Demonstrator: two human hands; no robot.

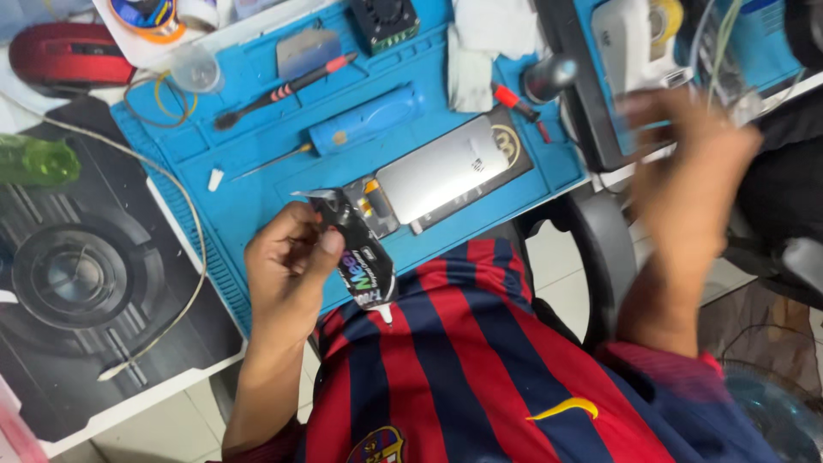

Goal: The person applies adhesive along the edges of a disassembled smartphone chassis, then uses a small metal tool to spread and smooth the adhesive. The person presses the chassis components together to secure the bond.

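Head view looks down on one blue work mat (257, 184) with an opened phone (446, 171) lying near its front edge, silver back plate up. On the mat I count two screwdrivers: a slim black one with a red collar (283, 88) and a thicker blue-handled one (360, 124). One small red-handled tool (514, 101) lies near the phone's top corner, beside a white cloth (476, 51). One red computer mouse (60, 53) sits at the far left corner, and one green bottle (39, 161) lies on the dark mouse pad (77, 283).

Left hand (287, 261) is raised just in front of the mat's edge, fingers and thumb curled around a single black glue tube (360, 253), crumpled and foil-ended at the top, its white nozzle pointing down toward the striped red-and-blue shirt (446, 360). The tube carries light lettering on a black body.

Right hand (686, 171) is lifted off to the side, blurred; whether its fingers are spread or pinching something I cannot tell.
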